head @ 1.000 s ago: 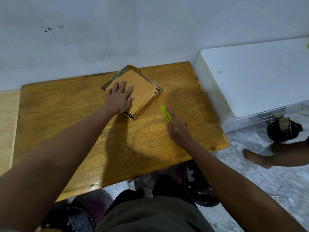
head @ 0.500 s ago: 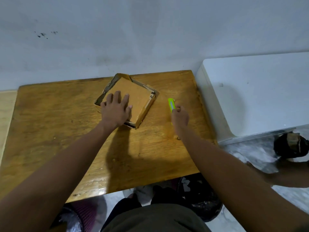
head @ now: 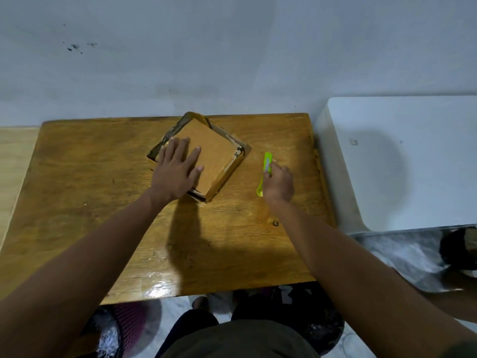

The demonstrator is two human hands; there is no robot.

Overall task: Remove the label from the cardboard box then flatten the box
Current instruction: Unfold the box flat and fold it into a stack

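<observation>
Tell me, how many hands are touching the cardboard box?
1. The left hand lies flat on the cardboard box; the right hand is beside it on the table, holding a green cutter.

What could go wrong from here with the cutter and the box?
The right hand grips the green cutter near the left hand, which lies flat on the cardboard box: a slip toward it might cut the fingers. The box sits at the wooden table's far edge and may slide.
</observation>
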